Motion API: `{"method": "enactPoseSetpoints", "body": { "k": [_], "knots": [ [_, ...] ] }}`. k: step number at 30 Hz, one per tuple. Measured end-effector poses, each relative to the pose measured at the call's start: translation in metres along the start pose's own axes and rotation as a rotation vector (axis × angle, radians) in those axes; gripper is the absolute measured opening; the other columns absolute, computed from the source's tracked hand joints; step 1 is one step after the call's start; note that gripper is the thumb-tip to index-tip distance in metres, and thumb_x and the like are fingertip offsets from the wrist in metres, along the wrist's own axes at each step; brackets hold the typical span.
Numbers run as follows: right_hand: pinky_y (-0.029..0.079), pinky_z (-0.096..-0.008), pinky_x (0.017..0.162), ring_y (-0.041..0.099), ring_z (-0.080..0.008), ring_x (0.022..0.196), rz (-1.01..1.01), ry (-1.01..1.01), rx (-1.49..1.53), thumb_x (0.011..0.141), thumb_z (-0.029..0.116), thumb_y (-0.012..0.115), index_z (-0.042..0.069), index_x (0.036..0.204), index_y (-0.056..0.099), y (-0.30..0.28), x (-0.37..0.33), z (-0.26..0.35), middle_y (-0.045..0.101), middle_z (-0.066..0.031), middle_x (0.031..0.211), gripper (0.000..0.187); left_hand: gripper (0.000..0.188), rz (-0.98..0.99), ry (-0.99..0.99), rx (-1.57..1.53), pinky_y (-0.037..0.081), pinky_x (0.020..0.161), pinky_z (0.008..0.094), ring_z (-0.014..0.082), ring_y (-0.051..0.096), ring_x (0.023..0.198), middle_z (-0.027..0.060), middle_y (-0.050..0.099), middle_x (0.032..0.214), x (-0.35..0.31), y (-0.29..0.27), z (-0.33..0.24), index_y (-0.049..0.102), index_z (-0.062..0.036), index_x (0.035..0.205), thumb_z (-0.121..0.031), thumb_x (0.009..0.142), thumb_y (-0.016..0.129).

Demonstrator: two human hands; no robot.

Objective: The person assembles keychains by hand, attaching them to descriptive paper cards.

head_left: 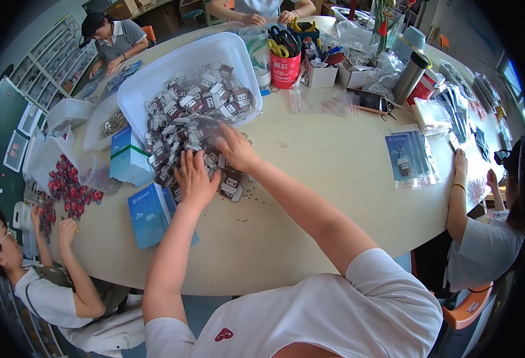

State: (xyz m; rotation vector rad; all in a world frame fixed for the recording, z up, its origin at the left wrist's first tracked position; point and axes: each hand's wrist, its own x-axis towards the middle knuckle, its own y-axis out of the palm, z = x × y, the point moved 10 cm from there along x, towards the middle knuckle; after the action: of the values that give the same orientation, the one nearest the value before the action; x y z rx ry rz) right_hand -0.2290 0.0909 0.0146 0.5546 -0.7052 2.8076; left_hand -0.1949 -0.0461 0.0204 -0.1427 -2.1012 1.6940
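A white plastic bin [130,95] is tipped toward me, and a heap of small grey, white and brown figure keychains [182,110] lies in it and over its near edge. My left hand [195,179] lies on the near part of the heap, fingers spread and apart. Just to its right, my right hand [238,150] reaches onto the heap with fingers stretched out; its fingertips look slightly blurred. I see nothing gripped in either hand. Beside the left hand stand two stacks of blue cards [146,218], the farther one [132,161] tied with a green band.
Tiny dark beads [244,206] dot the table [310,197]. A red pen cup [286,70] with scissors, a clear jar [255,51] and a steel thermos [410,77] stand farther back. Bagged blue cards [410,158] lie at right. Red keychains [74,188] lie left. Several co-workers sit around.
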Motion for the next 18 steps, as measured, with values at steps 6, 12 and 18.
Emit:
{"method": "enactPoseSetpoints", "body": {
  "k": [6, 12, 18],
  "knots": [
    [0.043, -0.0381, 0.089, 0.053, -0.0358, 0.104, 0.208, 0.033, -0.124, 0.085, 0.027, 0.054, 0.007, 0.122, 0.048, -0.061, -0.023, 0.004, 0.051, -0.0207, 0.119, 0.042, 0.049, -0.164, 0.079, 0.008, 0.024, 0.102, 0.051, 0.0405, 0.025, 0.129, 0.022, 0.036, 0.134, -0.056, -0.065, 0.005, 0.047, -0.0039, 0.12, -0.029, 0.081, 0.061],
    [0.022, -0.046, 0.107, 0.026, -0.0285, 0.132, 0.393, -0.135, -0.702, 0.087, 0.038, 0.051, 0.01, 0.137, 0.03, -0.036, -0.084, 0.001, 0.029, -0.016, 0.141, 0.061, 0.062, -0.235, -0.504, 0.063, 0.022, 0.105, 0.049, 0.0399, 0.025, 0.13, 0.0217, 0.034, 0.137, -0.143, -0.093, 0.139, 0.036, -0.0043, 0.133, -0.041, 0.085, 0.054],
    [0.026, -0.048, 0.101, 0.036, -0.0297, 0.124, 0.197, -0.255, -0.599, 0.086, 0.025, 0.052, 0.008, 0.125, 0.043, -0.013, -0.068, 0.048, 0.04, -0.0143, 0.131, 0.043, 0.068, -0.112, -0.867, -0.771, 0.024, 0.105, 0.0425, 0.0308, 0.033, 0.128, 0.0192, 0.036, 0.138, -0.161, -0.052, 0.212, 0.032, -0.0026, 0.136, -0.05, 0.089, 0.044]
  ]
}}
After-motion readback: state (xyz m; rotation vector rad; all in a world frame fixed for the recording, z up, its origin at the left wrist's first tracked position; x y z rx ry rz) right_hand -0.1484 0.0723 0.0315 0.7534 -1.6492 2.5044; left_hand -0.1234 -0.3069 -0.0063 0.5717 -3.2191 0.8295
